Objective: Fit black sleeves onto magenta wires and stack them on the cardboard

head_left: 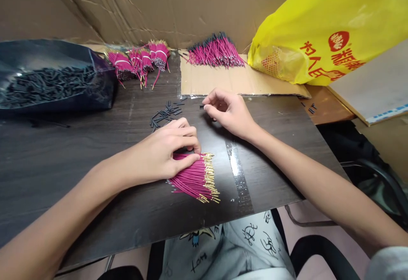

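A fanned pile of magenta wires with gold tips (pixel 195 178) lies on the dark wooden table (pixel 63 161). My left hand (pixel 165 152) rests on the pile's left end, thumb and fingers pinched on the wires. My right hand (pixel 228 110) hovers farther back, its fingertips pinched on a small black sleeve (pixel 202 106). Several loose black sleeves (pixel 165 114) lie scattered just left of that hand.
A dark bag of black sleeves (pixel 47 80) sits at the back left. Bundled magenta wires (pixel 140 61) lie behind it, and a finished pile (pixel 215 52) rests on a cardboard sheet (pixel 223 82). A yellow plastic bag (pixel 325 29) stands at the right. Cardboard walls the back.
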`<state>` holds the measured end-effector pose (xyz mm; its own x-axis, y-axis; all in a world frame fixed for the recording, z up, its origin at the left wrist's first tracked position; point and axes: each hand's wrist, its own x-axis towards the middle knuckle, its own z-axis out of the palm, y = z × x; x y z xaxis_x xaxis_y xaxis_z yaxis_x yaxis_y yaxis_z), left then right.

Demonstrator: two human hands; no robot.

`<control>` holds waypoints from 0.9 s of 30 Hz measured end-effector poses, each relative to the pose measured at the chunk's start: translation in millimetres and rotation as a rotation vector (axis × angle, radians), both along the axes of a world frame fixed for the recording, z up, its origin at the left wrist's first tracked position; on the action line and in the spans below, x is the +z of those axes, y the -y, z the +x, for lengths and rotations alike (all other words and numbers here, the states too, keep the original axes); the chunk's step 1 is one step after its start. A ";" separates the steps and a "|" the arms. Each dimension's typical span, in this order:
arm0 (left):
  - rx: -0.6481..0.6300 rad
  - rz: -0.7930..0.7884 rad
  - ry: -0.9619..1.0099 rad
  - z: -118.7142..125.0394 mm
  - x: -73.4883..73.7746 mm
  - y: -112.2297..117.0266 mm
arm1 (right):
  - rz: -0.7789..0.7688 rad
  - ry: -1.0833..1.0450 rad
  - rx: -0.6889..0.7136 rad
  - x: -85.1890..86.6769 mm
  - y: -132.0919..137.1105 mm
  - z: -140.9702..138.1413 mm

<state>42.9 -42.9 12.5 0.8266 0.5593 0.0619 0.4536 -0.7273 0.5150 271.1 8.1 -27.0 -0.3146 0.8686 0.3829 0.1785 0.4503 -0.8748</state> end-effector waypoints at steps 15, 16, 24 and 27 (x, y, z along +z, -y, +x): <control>-0.043 0.041 -0.008 4.0 -10.6 -0.6 | 0.029 0.022 0.015 -1.9 -1.3 -0.4; -0.026 0.029 -0.001 4.0 -9.9 -0.7 | 0.026 0.022 0.016 -1.9 -1.2 -0.4; 0.202 -0.064 0.059 0.8 -4.0 -5.0 | -0.238 -0.117 0.111 7.5 22.5 9.8; 0.267 -0.050 0.095 0.0 -4.3 -6.0 | -0.314 -0.181 0.116 15.0 33.2 11.3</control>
